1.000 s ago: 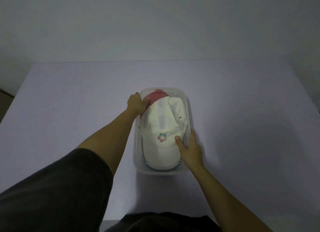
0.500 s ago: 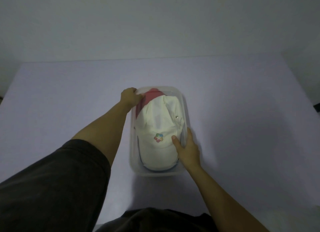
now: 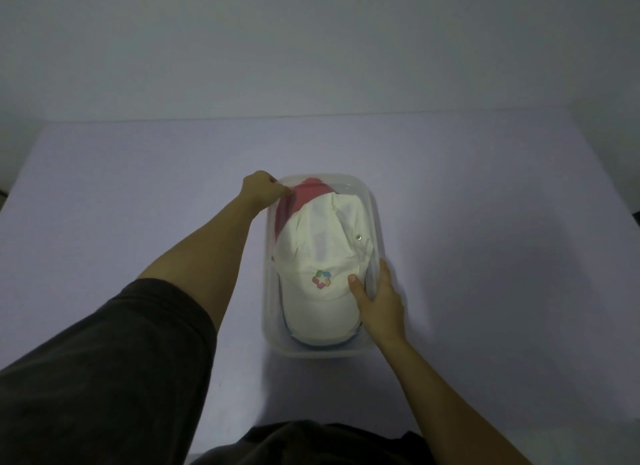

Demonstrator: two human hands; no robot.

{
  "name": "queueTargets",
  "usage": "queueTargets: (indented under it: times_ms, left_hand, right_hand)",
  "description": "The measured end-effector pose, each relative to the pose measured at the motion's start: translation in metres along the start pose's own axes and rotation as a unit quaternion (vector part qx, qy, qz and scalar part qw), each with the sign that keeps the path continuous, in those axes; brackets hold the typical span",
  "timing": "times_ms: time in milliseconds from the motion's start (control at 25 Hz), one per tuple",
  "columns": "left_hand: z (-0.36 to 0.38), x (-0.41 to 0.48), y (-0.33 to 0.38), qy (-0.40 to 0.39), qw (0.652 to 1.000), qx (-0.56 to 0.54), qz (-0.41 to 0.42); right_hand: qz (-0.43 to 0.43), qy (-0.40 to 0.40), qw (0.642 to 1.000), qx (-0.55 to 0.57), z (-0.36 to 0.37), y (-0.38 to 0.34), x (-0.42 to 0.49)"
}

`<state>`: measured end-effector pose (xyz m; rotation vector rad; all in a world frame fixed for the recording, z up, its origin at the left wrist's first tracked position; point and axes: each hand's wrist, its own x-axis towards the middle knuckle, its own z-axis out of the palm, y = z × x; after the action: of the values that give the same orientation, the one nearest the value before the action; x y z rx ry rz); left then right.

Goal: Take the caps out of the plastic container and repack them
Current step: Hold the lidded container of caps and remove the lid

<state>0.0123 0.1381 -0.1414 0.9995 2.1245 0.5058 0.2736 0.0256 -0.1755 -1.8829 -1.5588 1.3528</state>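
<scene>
Lavender table [image 3: 138,187] carries the plastic container [image 3: 372,218], long axis twelve-to-six. Inside, a white cap [image 3: 322,256] overlies a red cap [image 3: 294,201]. Left hand [image 3: 261,190] pinches red fabric at eleven o'clock; right hand [image 3: 379,298] clasps the four-o'clock wall, thumb on white cap.

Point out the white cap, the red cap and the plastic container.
white cap [image 3: 320,256], head view, on its crown.
red cap [image 3: 306,196], head view, on its exposed far part.
plastic container [image 3: 322,353], head view, on its near rim.
</scene>
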Motion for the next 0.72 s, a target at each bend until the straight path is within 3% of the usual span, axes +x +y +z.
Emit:
queueTargets:
  times_ms: [280,720]
  left_hand:
    - [-0.01,0.014,-0.003,-0.042,0.999,0.022,-0.019]
    - [-0.016,0.033,-0.013,-0.152,0.981,-0.1,-0.067]
  right_hand:
    - [0.001,0.003,1.0,-0.001,0.002,-0.002,0.002]
    - [0.003,0.001,1.0,0.001,0.005,-0.001,0.0]
